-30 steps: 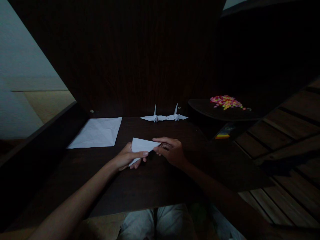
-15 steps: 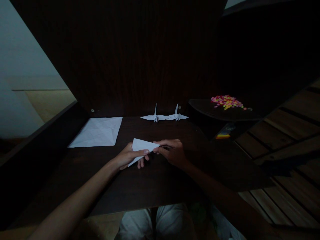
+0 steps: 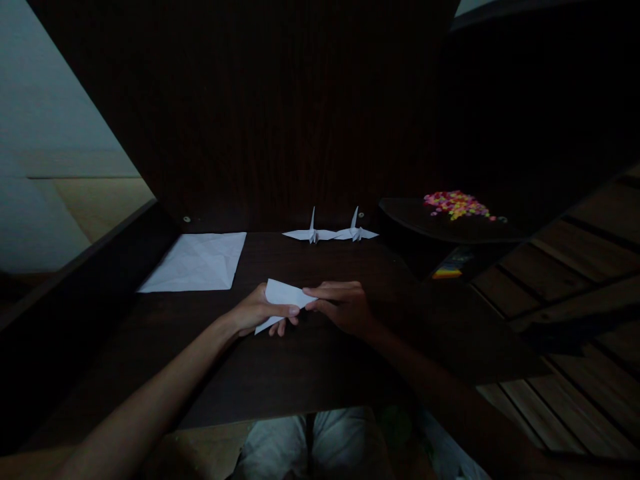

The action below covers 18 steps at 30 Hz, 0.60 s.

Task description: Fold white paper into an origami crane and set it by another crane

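Note:
A folded piece of white paper (image 3: 283, 293), roughly triangular, is held just above the dark tabletop. My left hand (image 3: 255, 311) grips its left part, thumb across the front and fingers curled behind. At the paper's right tip, my right hand (image 3: 343, 303) pinches it between thumb and fingers, with the index finger lying along the upper edge. Two white origami cranes (image 3: 313, 235) stand beyond my hands against the back panel, their wings touching or overlapping. To the left lies a creased sheet of white paper (image 3: 195, 263).
Small colourful pieces (image 3: 457, 203) are heaped on a rounded dark shelf (image 3: 410, 217) at the right. Beneath it sits something yellow (image 3: 447, 273), partly hidden. A low side wall (image 3: 100, 257) bounds the table (image 3: 260, 387) on the left. Wooden slats (image 3: 560, 280) lie to the right.
My right index finger has slid left along the paper's upper edge, covering more of the right tip. The left hand's grip looks about the same.

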Each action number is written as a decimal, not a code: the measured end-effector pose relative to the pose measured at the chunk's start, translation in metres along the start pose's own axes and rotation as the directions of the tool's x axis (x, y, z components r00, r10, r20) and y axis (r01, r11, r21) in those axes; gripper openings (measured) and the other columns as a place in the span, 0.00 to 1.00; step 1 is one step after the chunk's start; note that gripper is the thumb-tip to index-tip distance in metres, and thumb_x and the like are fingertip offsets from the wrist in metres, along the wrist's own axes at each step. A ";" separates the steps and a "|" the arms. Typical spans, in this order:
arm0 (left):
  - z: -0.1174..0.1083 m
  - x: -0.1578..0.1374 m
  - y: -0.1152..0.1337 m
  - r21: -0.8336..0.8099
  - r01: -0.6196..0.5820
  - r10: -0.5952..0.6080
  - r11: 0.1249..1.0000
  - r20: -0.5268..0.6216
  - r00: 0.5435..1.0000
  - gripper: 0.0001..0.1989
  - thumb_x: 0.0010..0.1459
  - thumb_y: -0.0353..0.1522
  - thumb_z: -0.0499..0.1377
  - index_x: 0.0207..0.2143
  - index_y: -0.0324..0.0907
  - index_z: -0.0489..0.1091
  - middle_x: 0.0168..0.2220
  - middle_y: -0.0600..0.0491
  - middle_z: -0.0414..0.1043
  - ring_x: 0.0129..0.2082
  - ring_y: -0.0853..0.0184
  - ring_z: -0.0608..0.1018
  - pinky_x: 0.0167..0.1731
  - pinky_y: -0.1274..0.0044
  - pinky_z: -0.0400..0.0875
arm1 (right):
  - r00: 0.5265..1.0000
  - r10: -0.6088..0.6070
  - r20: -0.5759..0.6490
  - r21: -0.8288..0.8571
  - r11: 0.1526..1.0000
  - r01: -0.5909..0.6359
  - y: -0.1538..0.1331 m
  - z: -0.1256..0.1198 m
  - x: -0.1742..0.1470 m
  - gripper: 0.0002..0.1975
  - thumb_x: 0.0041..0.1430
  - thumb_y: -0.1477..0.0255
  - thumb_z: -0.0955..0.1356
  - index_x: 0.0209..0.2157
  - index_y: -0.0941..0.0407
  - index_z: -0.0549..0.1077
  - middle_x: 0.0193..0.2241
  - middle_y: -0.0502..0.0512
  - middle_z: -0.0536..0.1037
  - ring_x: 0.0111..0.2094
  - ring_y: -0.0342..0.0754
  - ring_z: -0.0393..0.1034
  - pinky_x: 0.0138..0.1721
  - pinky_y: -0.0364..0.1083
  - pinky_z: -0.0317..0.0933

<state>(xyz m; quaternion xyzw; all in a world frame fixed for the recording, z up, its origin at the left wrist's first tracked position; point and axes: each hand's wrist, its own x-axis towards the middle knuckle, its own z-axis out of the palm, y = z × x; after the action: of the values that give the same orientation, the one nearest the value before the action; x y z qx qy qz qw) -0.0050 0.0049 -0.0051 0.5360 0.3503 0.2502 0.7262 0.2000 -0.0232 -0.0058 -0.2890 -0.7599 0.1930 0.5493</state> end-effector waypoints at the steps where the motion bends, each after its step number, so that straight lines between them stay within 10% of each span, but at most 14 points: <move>1: 0.000 0.000 0.000 0.001 0.004 -0.004 1.000 0.006 1.000 0.12 0.44 0.33 0.69 0.27 0.31 0.74 0.21 0.48 0.77 0.13 0.72 0.73 0.10 0.84 0.65 | 1.000 -0.005 0.006 0.009 1.000 0.005 0.000 0.000 0.000 0.10 0.53 0.73 0.72 0.39 0.53 0.80 0.30 0.53 0.82 0.27 0.44 0.77 0.29 0.41 0.69; 18: -0.001 -0.001 0.003 0.012 0.022 -0.021 1.000 -0.036 0.999 0.11 0.44 0.32 0.69 0.26 0.31 0.74 0.20 0.49 0.76 0.12 0.74 0.70 0.09 0.85 0.62 | 0.991 0.123 -0.058 -0.095 0.987 -0.128 0.007 -0.001 -0.003 0.08 0.48 0.71 0.75 0.34 0.51 0.81 0.31 0.52 0.83 0.30 0.49 0.78 0.34 0.45 0.72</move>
<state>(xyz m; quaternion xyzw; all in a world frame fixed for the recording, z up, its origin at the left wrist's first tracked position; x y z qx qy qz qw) -0.0061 0.0056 -0.0022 0.5320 0.3706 0.2499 0.7192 0.2033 -0.0197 -0.0120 -0.3679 -0.7342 0.1820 0.5408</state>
